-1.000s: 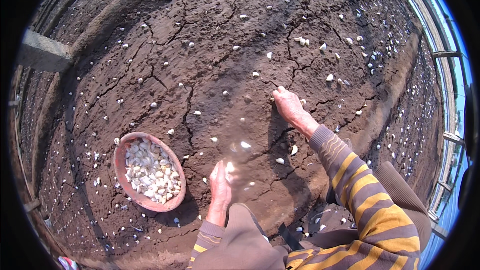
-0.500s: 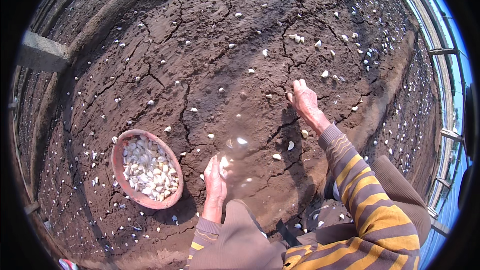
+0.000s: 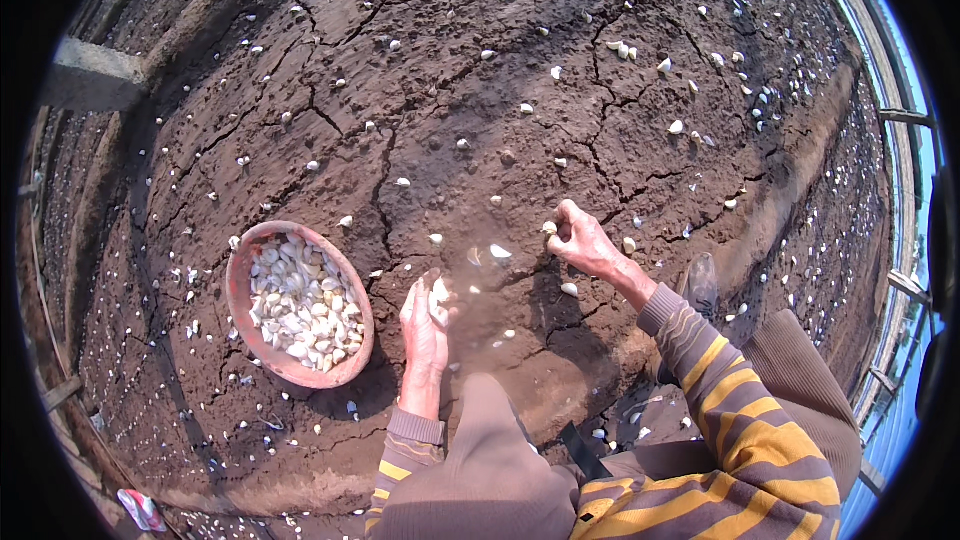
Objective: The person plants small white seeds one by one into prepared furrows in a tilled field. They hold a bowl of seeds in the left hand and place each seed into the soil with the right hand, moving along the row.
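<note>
My right hand (image 3: 592,248) is above the soil with thumb and forefinger pinched on a pale garlic clove (image 3: 549,228). Several garlic cloves (image 3: 438,308) rest in my left hand (image 3: 424,332), which is curled round them in front of my knee. To the left of that hand, a reddish oval bowl (image 3: 237,292) sits on the ground, filled with loose cloves (image 3: 305,302). One clove (image 3: 569,289) lies on the soil just below my right hand, and another clove (image 3: 629,245) is beside its wrist.
Cracked brown soil (image 3: 250,155) spreads all round, dotted with scattered cloves. A concrete post (image 3: 98,77) stands at the far left. My shoe (image 3: 699,285) is behind my right forearm. Wooden railing (image 3: 908,285) runs along the right edge. A hazy smear blurs the middle of the picture.
My right hand has drawn left and nearer, and a clove now shows at its fingertips. My left hand stays by my knee with its cloves. The whole view has shifted slightly.
</note>
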A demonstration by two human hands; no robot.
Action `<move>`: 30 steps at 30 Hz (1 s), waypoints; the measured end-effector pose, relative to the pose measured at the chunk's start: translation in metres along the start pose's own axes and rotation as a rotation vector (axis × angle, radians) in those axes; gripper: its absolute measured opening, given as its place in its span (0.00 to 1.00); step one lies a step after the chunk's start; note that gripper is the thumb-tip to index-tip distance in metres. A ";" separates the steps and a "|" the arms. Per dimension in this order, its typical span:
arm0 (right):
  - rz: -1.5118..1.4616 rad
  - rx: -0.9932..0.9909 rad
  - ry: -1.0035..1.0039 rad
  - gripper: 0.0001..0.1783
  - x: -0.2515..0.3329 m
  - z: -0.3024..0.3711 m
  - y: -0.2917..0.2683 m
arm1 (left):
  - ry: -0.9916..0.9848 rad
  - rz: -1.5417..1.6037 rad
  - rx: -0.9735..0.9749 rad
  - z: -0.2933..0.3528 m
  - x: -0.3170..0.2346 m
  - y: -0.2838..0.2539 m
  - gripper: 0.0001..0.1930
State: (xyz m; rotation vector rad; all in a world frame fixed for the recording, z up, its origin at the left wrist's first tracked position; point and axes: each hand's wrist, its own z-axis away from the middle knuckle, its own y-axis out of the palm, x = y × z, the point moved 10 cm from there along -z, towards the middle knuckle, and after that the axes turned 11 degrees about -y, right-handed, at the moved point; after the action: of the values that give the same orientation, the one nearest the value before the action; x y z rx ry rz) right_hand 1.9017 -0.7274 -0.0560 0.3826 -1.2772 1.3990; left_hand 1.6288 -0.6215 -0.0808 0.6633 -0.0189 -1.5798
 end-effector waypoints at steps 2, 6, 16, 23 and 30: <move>0.104 0.006 -0.112 0.16 0.014 0.005 0.010 | -0.007 -0.014 0.004 0.000 0.002 0.006 0.17; 0.391 0.060 -0.299 0.11 0.027 0.013 0.032 | -0.011 -0.008 0.004 -0.001 0.008 -0.001 0.16; 0.597 0.099 -0.440 0.06 0.033 -0.001 0.057 | -0.028 -0.035 -0.007 -0.005 0.016 0.002 0.19; 0.954 0.269 -0.504 0.05 0.040 -0.005 0.094 | -0.028 -0.051 0.003 -0.006 0.017 0.007 0.19; 0.367 0.186 -0.179 0.14 -0.012 -0.008 0.053 | -0.034 -0.031 0.035 -0.004 0.015 0.019 0.18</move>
State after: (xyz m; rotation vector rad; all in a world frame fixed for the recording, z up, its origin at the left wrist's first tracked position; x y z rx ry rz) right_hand 1.8639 -0.7142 -0.0930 0.4216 -1.4168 1.8354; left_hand 1.6480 -0.6364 -0.0820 0.6665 -0.0622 -1.6237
